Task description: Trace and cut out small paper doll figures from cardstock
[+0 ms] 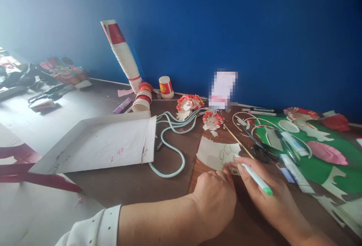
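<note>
My right hand (pixel 268 189) is closed around a white marker pen (pixel 256 176) with a green end. The pen's tip is at a curved piece of white paper (pixel 209 153), which bears a green line drawing like a small shirted figure. My left hand (pixel 216 197) is curled, its fingertips pinching or pressing the paper's near edge; the wrist hides part of them. Just beyond the paper lies a thin wooden stick (pixel 239 140). To its right are black-handled scissors (pixel 260 146).
A white cardboard tray (pixel 93 144) and a pale blue cable (pixel 181 153) lie left. Behind stand a leaning stack of paper cups (pixel 126 59) and one upturned cup (pixel 166 87). Red-and-white paper crafts (pixel 190 104), green sheet (pixel 319 170), glue sticks (pixel 295 172) and scraps surround the hands.
</note>
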The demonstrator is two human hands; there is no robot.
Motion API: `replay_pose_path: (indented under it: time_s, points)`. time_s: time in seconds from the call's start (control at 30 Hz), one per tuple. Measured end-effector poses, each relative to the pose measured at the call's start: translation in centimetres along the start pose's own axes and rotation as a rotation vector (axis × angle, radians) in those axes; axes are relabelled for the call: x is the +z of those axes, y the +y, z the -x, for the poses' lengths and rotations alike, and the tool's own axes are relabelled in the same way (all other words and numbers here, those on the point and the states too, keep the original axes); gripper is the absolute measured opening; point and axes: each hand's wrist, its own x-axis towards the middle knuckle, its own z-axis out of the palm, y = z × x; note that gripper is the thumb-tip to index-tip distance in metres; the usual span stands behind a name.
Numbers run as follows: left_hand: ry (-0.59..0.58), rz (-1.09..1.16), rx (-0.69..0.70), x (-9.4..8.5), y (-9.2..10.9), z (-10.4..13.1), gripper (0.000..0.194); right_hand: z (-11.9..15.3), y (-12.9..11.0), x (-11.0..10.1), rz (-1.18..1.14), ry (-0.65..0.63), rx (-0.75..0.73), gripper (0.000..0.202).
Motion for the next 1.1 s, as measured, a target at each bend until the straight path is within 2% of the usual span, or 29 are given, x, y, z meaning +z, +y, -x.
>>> replay_pose_path:
  time_s: [0.33,0.53,0.7,0.83,1.0,1.1]
  points:
    - [-0.008,-0.013,-0.012,-0.3,0.1,0.0,0.064,-0.1,-0.1,0.1,-0.022,0.004,0.017,0.017]
    - [-0.031,-0.005,-0.006,-0.5,0.1,0.0,0.06,0.0,-0.2,-0.2,-0.045,-0.043,0.073,0.018]
    - [-0.039,0.005,0.001,-0.3,0.1,0.1,0.066,0.0,-0.4,-0.4,-0.073,-0.046,0.083,0.019]
    - [-0.129,0.062,0.01,-0.7,-0.5,-0.2,0.07,0.1,-0.5,-0.6,-0.113,-0.029,0.116,0.019]
    - [-0.307,0.211,-0.01,-2.5,-2.0,-1.1,0.069,0.1,-0.6,-1.0,-0.162,0.034,0.172,0.022]
    - [-0.369,0.226,-0.006,-3.2,-2.3,-1.3,0.069,-0.1,-0.4,-1.5,-0.167,0.074,0.251,0.025]
